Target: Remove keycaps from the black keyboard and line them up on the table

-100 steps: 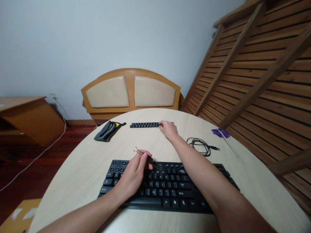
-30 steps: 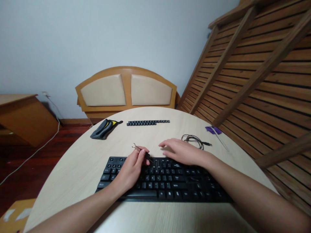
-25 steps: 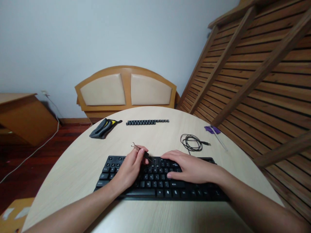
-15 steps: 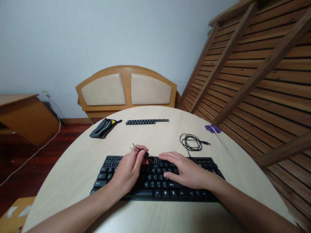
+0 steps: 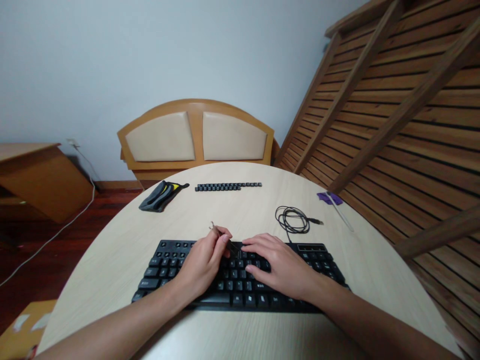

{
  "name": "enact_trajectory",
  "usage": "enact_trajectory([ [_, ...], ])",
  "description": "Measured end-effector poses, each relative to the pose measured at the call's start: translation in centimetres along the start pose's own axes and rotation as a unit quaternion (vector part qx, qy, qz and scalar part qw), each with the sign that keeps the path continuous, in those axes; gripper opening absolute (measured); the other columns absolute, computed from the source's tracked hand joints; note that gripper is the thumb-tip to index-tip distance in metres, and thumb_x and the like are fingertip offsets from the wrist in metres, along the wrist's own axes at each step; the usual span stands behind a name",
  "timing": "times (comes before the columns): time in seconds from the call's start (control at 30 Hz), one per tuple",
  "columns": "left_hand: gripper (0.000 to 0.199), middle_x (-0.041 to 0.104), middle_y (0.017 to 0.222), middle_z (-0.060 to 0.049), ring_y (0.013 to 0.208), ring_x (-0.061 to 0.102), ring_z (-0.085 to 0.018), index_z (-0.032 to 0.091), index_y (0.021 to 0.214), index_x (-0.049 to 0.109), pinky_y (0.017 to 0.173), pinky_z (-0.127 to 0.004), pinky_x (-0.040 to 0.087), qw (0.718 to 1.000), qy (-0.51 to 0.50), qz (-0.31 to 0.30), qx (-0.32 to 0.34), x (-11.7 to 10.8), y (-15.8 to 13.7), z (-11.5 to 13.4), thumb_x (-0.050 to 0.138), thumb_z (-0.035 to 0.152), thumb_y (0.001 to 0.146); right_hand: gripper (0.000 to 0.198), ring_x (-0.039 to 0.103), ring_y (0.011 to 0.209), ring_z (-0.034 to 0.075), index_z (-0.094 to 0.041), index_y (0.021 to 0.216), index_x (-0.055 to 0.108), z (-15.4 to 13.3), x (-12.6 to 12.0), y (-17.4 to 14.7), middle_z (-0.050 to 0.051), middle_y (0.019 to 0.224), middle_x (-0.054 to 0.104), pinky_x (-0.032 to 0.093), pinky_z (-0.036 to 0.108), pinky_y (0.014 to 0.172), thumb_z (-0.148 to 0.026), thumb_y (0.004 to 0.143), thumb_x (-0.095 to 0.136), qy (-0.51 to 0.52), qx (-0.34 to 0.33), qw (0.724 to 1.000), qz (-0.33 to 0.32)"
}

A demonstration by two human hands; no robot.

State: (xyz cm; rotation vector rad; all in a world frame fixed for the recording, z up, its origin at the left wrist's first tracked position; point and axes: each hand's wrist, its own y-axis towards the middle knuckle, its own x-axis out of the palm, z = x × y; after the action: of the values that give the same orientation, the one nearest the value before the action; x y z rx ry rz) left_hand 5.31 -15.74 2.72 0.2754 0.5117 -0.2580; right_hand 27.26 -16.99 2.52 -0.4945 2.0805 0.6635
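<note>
Hands apart — left hand (image 5: 202, 260) pinching, right hand (image 5: 279, 262) splayed.

On the pale round-edged table (image 5: 108, 270), beneath both, lies my long black plastic keyboard (image 5: 221, 299), likely stiff, steadied at its ends; in my left, the thin metal wire tool (image 5: 214, 228) should be springy — hold it mid-length.

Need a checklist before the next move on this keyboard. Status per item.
1. Tool gripped: ok, left hand holds the wire tool.
2. Tool's lower end seated on a key: cannot tell, too small.
3. Right hand free of tools: ok, none visible; right hand lies over the keyboard.
4. All keycaps fitted: not ok, bare key positions show at far left.
5. Loose keycaps lined up: ok, two rows.
6. Cable unplugged: ok, USB plug lies loose on the table.
</note>
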Motion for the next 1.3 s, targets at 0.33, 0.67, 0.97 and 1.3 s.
enact_trajectory([
  [0.33,0.027,0.062,0.077,-0.001,0.073,0.061,-0.018,0.019,0.102,0.055,0.075,-0.031,0.043,0.999,-0.028,-0.03,0.004,0.0,-0.2,0.1,0.033,0.036,0.1,0.023,0.058,0.112,0.022,-0.025,0.113,0.067,-0.4,0.7,0.1,0.005,0.119,0.068,0.046,0.041,0.099,-0.028,0.094,0.056,0.013,0.046,0.999,0.018],
  [0.67,0.03,0.059,0.071,0.002,0.074,0.058,-0.018,0.02,0.106,0.054,0.075,-0.03,0.043,0.997,-0.074,-0.02,-0.011,0.0,-0.1,-0.2,0.029,0.037,0.102,0.015,0.061,0.105,0.022,-0.023,0.101,0.069,-0.7,1.4,0.6,0.006,0.11,0.07,0.049,0.039,0.094,-0.023,0.091,0.058,0.012,0.058,0.997,0.056],
  [0.97,0.031,0.06,0.072,0.002,0.074,0.058,-0.017,0.019,0.105,0.055,0.074,-0.029,0.044,0.995,-0.095,-0.009,-0.022,0.2,-0.1,-0.4,0.03,0.038,0.101,0.015,0.06,0.105,0.02,-0.02,0.103,0.067,-0.8,1.5,0.3,0.006,0.11,0.069,0.048,0.036,0.095,-0.019,0.093,0.054,0.014,0.043,0.997,0.061],
  [1.3,0.033,0.059,0.071,0.002,0.071,0.058,-0.017,0.019,0.102,0.053,0.073,-0.029,0.044,0.99,-0.131,0.039,-0.038,0.1,0.2,-0.2,0.03,0.041,0.101,0.015,0.061,0.105,0.02,-0.02,0.102,0.067,-0.7,1.5,0.4,0.006,0.11,0.07,0.048,0.037,0.095,-0.019,0.094,0.055,0.009,0.048,0.997,0.06],
])
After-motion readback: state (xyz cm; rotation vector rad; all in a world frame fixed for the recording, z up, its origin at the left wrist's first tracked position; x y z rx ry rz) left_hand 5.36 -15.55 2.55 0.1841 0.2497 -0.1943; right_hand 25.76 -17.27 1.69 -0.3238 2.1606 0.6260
